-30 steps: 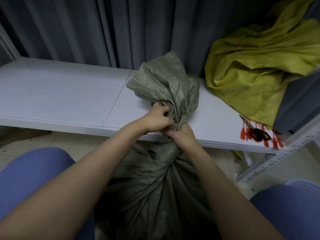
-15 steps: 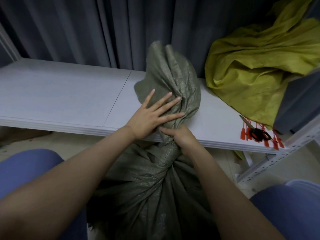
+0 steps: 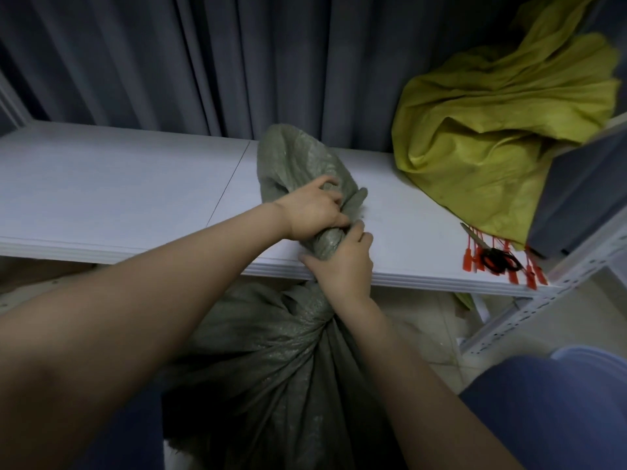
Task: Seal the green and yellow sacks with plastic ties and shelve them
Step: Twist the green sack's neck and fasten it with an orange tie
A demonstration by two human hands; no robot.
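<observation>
Gripping the loose top flap of the green sack point(image 3: 271, 361), the left hand point(image 3: 310, 212) had its fingers curled tightly into the woven cloth. The right hand point(image 3: 342, 262) clenched the twisted neck just beneath, thumb and fingers wrapped round it, and the two hands touched there. The sack's body stood on the floor between the person's knees, in front of the white shelf board point(image 3: 118, 184), and its flap lay over the board's front edge. The yellow sack point(image 3: 492, 137) sat crumpled at the board's right end, against the grey curtain point(image 3: 203, 62). Just beside its lower edge, near the front corner, lay a bundle of red plastic ties point(image 3: 467, 261) with black-handled scissors point(image 3: 497, 257) resting across them. Any print on the tie tags was too small to read. A perforated metal rail point(image 3: 529, 312) ran below the board's right end.
</observation>
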